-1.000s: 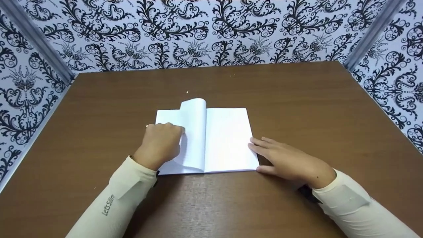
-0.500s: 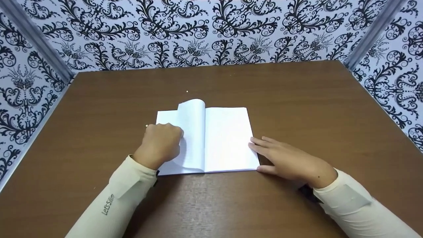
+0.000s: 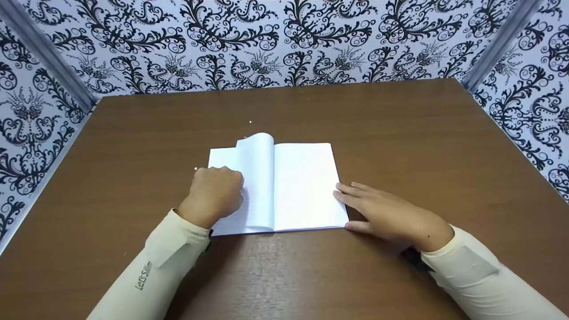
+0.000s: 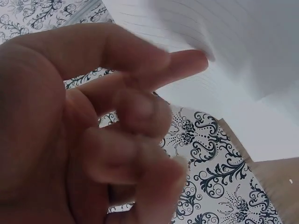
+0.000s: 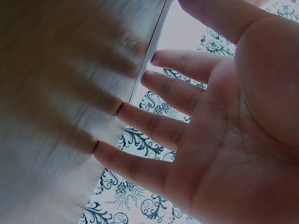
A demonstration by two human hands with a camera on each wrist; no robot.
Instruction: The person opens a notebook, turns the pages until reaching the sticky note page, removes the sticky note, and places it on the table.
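An open notebook [image 3: 306,186] with white pages lies on the table, and faint ruled lines show in the left wrist view. A curved leaf [image 3: 258,182] stands bowed over its left side, its loose edge running behind my left hand [image 3: 215,193]. In the left wrist view the extended index finger [image 4: 189,63] touches the paper, the thumb lies against that finger, and the other fingers are loosely bent with nothing in them. My right hand [image 3: 382,211] lies at the notebook's right edge, its straight fingertips and thumb tip touching the border; the right wrist view shows the bare palm [image 5: 224,126].
A brown wooden table [image 3: 400,129] surrounds the notebook. Patterned black-and-white walls [image 3: 284,44] stand behind it and along both sides. Small white specks [image 3: 195,169] lie on the wood near the left hand and beyond the notebook.
The bowed leaf leans slightly further left and its top edge has shifted left. My left hand has moved very slightly left; the right hand stays at the notebook's edge.
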